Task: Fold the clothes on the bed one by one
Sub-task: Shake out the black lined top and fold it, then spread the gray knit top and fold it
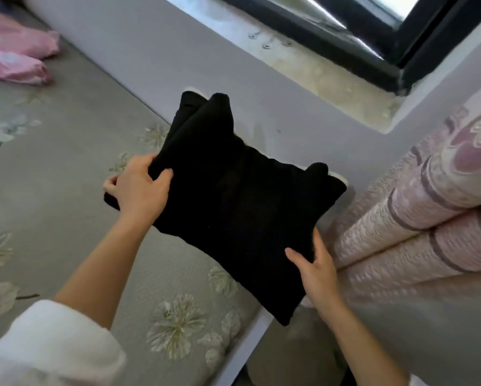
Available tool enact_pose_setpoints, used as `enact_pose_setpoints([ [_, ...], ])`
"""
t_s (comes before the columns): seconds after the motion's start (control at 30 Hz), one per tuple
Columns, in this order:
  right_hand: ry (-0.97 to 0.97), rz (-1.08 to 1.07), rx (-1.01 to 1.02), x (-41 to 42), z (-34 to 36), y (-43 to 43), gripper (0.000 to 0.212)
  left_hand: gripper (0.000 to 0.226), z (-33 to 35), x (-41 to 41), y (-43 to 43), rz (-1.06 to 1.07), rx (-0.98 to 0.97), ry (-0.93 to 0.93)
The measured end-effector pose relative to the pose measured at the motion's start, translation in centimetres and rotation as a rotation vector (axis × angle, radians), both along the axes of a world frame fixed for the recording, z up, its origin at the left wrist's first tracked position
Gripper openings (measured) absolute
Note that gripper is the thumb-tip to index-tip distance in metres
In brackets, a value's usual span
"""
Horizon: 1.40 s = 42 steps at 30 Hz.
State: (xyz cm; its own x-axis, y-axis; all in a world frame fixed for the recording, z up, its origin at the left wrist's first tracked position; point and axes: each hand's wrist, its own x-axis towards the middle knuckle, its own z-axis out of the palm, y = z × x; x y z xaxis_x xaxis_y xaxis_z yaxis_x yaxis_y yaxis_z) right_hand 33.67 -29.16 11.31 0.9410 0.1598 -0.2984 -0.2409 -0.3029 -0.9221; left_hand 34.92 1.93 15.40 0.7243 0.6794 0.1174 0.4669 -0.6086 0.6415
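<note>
A folded black garment [233, 196] is held up between both hands near the corner of the bed [52, 168]. My left hand [141, 188] grips its left edge, thumb on top and fingers underneath. My right hand [314, 271] grips the lower right edge, thumb on the cloth. Something white peeks out behind the garment's far side. A pink garment [16, 51] lies crumpled at the far left of the bed.
The bed has a grey floral cover. A grey wall [150, 51] with a window sill [325, 71] runs behind the bed. Pink patterned curtains [428, 207] hang at the right. A narrow gap of floor [295, 355] shows between bed and curtain.
</note>
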Motion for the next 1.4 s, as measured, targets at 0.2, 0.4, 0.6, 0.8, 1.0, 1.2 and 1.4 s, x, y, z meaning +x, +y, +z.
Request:
enact_pose_setpoints([
  [0.2, 0.242, -0.141, -0.136, 1.6, -8.5, -1.0, 0.071, 0.054, -7.1, 4.5, 0.3, -0.035, -0.064, 0.246],
  [0.4, 0.315, -0.356, -0.339, 3.1, -12.6, -0.8, 0.064, 0.072, -15.3, 3.1, -6.0, -0.442, -0.047, 0.491],
  [0.6, -0.039, -0.149, -0.781, 4.0, -12.2, 2.1, 0.083, 0.093, -19.6, 2.1, -9.6, -0.596, 0.115, 0.711],
  [0.8, -0.048, 0.279, -0.888, 9.9, -15.0, 3.0, 0.084, 0.095, -21.6, 0.1, -10.6, -0.587, 0.200, 0.785],
  [1.0, 0.099, 0.406, -0.934, 12.7, -17.2, 3.0, 0.084, 0.095, -21.5, 2.1, -10.3, -0.627, 0.195, 0.831],
  [1.2, -0.185, 0.326, -0.970, 9.8, -15.6, 4.1, 0.075, 0.071, -19.6, 1.3, -8.7, -0.560, -0.010, 0.619],
  [1.4, -0.364, 0.584, -0.841, 3.4, -14.1, 8.0, 0.062, 0.062, -18.5, -7.7, -7.4, -0.194, -0.179, 0.504],
])
